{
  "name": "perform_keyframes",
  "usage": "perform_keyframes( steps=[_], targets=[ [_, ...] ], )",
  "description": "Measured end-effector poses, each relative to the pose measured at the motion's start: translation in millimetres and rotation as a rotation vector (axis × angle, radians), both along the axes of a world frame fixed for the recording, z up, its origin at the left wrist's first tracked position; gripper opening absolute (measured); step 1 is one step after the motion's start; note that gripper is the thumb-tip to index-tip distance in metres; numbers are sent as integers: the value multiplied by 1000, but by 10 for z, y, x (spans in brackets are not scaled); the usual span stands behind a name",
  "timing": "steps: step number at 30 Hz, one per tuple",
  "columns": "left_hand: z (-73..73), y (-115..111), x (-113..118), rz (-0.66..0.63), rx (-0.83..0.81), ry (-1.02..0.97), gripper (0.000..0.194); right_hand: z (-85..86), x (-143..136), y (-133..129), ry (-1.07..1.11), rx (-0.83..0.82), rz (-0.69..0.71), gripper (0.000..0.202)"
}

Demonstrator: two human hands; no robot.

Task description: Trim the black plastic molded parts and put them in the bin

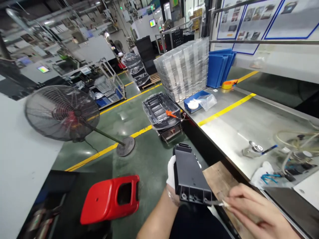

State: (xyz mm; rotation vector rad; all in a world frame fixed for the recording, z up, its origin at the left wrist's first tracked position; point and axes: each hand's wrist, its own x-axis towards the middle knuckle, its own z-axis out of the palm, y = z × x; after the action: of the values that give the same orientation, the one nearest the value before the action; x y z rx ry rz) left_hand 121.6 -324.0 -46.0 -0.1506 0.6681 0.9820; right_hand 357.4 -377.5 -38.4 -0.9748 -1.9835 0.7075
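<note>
My gloved left hand [171, 174] grips a long black plastic part [189, 176] from beneath, near end turned toward me, so my right fingers [245, 202] pinch a small blade [219, 202] against its edge.

The black part [189, 176] looks like dull, smooth plastic. The left hand [171, 172] wears a white cloth glove. The stool [109, 199] is shiny red plastic. The table [239, 122] is smooth grey metal.
</note>
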Motion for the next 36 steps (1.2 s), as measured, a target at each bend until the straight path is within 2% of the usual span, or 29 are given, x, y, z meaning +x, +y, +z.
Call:
perform_keyframes(
  steps=[3, 7, 11, 14, 17, 21, 24, 27, 31, 32, 34, 36],
  targets=[
    [-2, 129, -10, 68, -33, 40, 36, -70, 26, 170, 29, 29, -20, 19],
    [-1, 325, -98, 234, -26, 149, 35, -94, -55, 415, -70, -52, 104, 9],
    [-63, 644, -257, 188, 0, 18, 38, -91, -205, 760, -24, -3, 68, 15],
    [-109, 1018, -425, 187, -1, -35, 45, -107, -355, 1040, -70, -34, 100, 11],
    [-132, 1459, -626, 179, -15, 45, 53, -58, -630, 1371, -138, -90, 122, 9],
    [-121, 2017, -927, 82, -33, 47, 58, 119, -1165, 1958, 37, 95, -14, 14],
    [-72, 2394, -1189, 110, -7, -18, 54, 220, -1513, 2349, -19, 106, 29, 11],
    [4, 2712, -1445, 148, -38, -8, 48, 270, -1777, 2639, -118, 41, 93, 6],
    [46, 3035, -1680, 95, 14, -83, 65, 329, -2071, 2976, -69, 155, 12, 12],
    [27, 3115, -1718, 110, 38, -97, 66, 343, -2128, 3044, -82, 152, 18, 13],
    [-49, 3287, -1772, 204, 47, -58, 53, 354, -2218, 3143, -99, 86, 42, 9],
    [-163, 3462, -1795, 323, 32, 30, 48, 327, -2306, 3191, -53, 0, -12, 7]
  ],
)
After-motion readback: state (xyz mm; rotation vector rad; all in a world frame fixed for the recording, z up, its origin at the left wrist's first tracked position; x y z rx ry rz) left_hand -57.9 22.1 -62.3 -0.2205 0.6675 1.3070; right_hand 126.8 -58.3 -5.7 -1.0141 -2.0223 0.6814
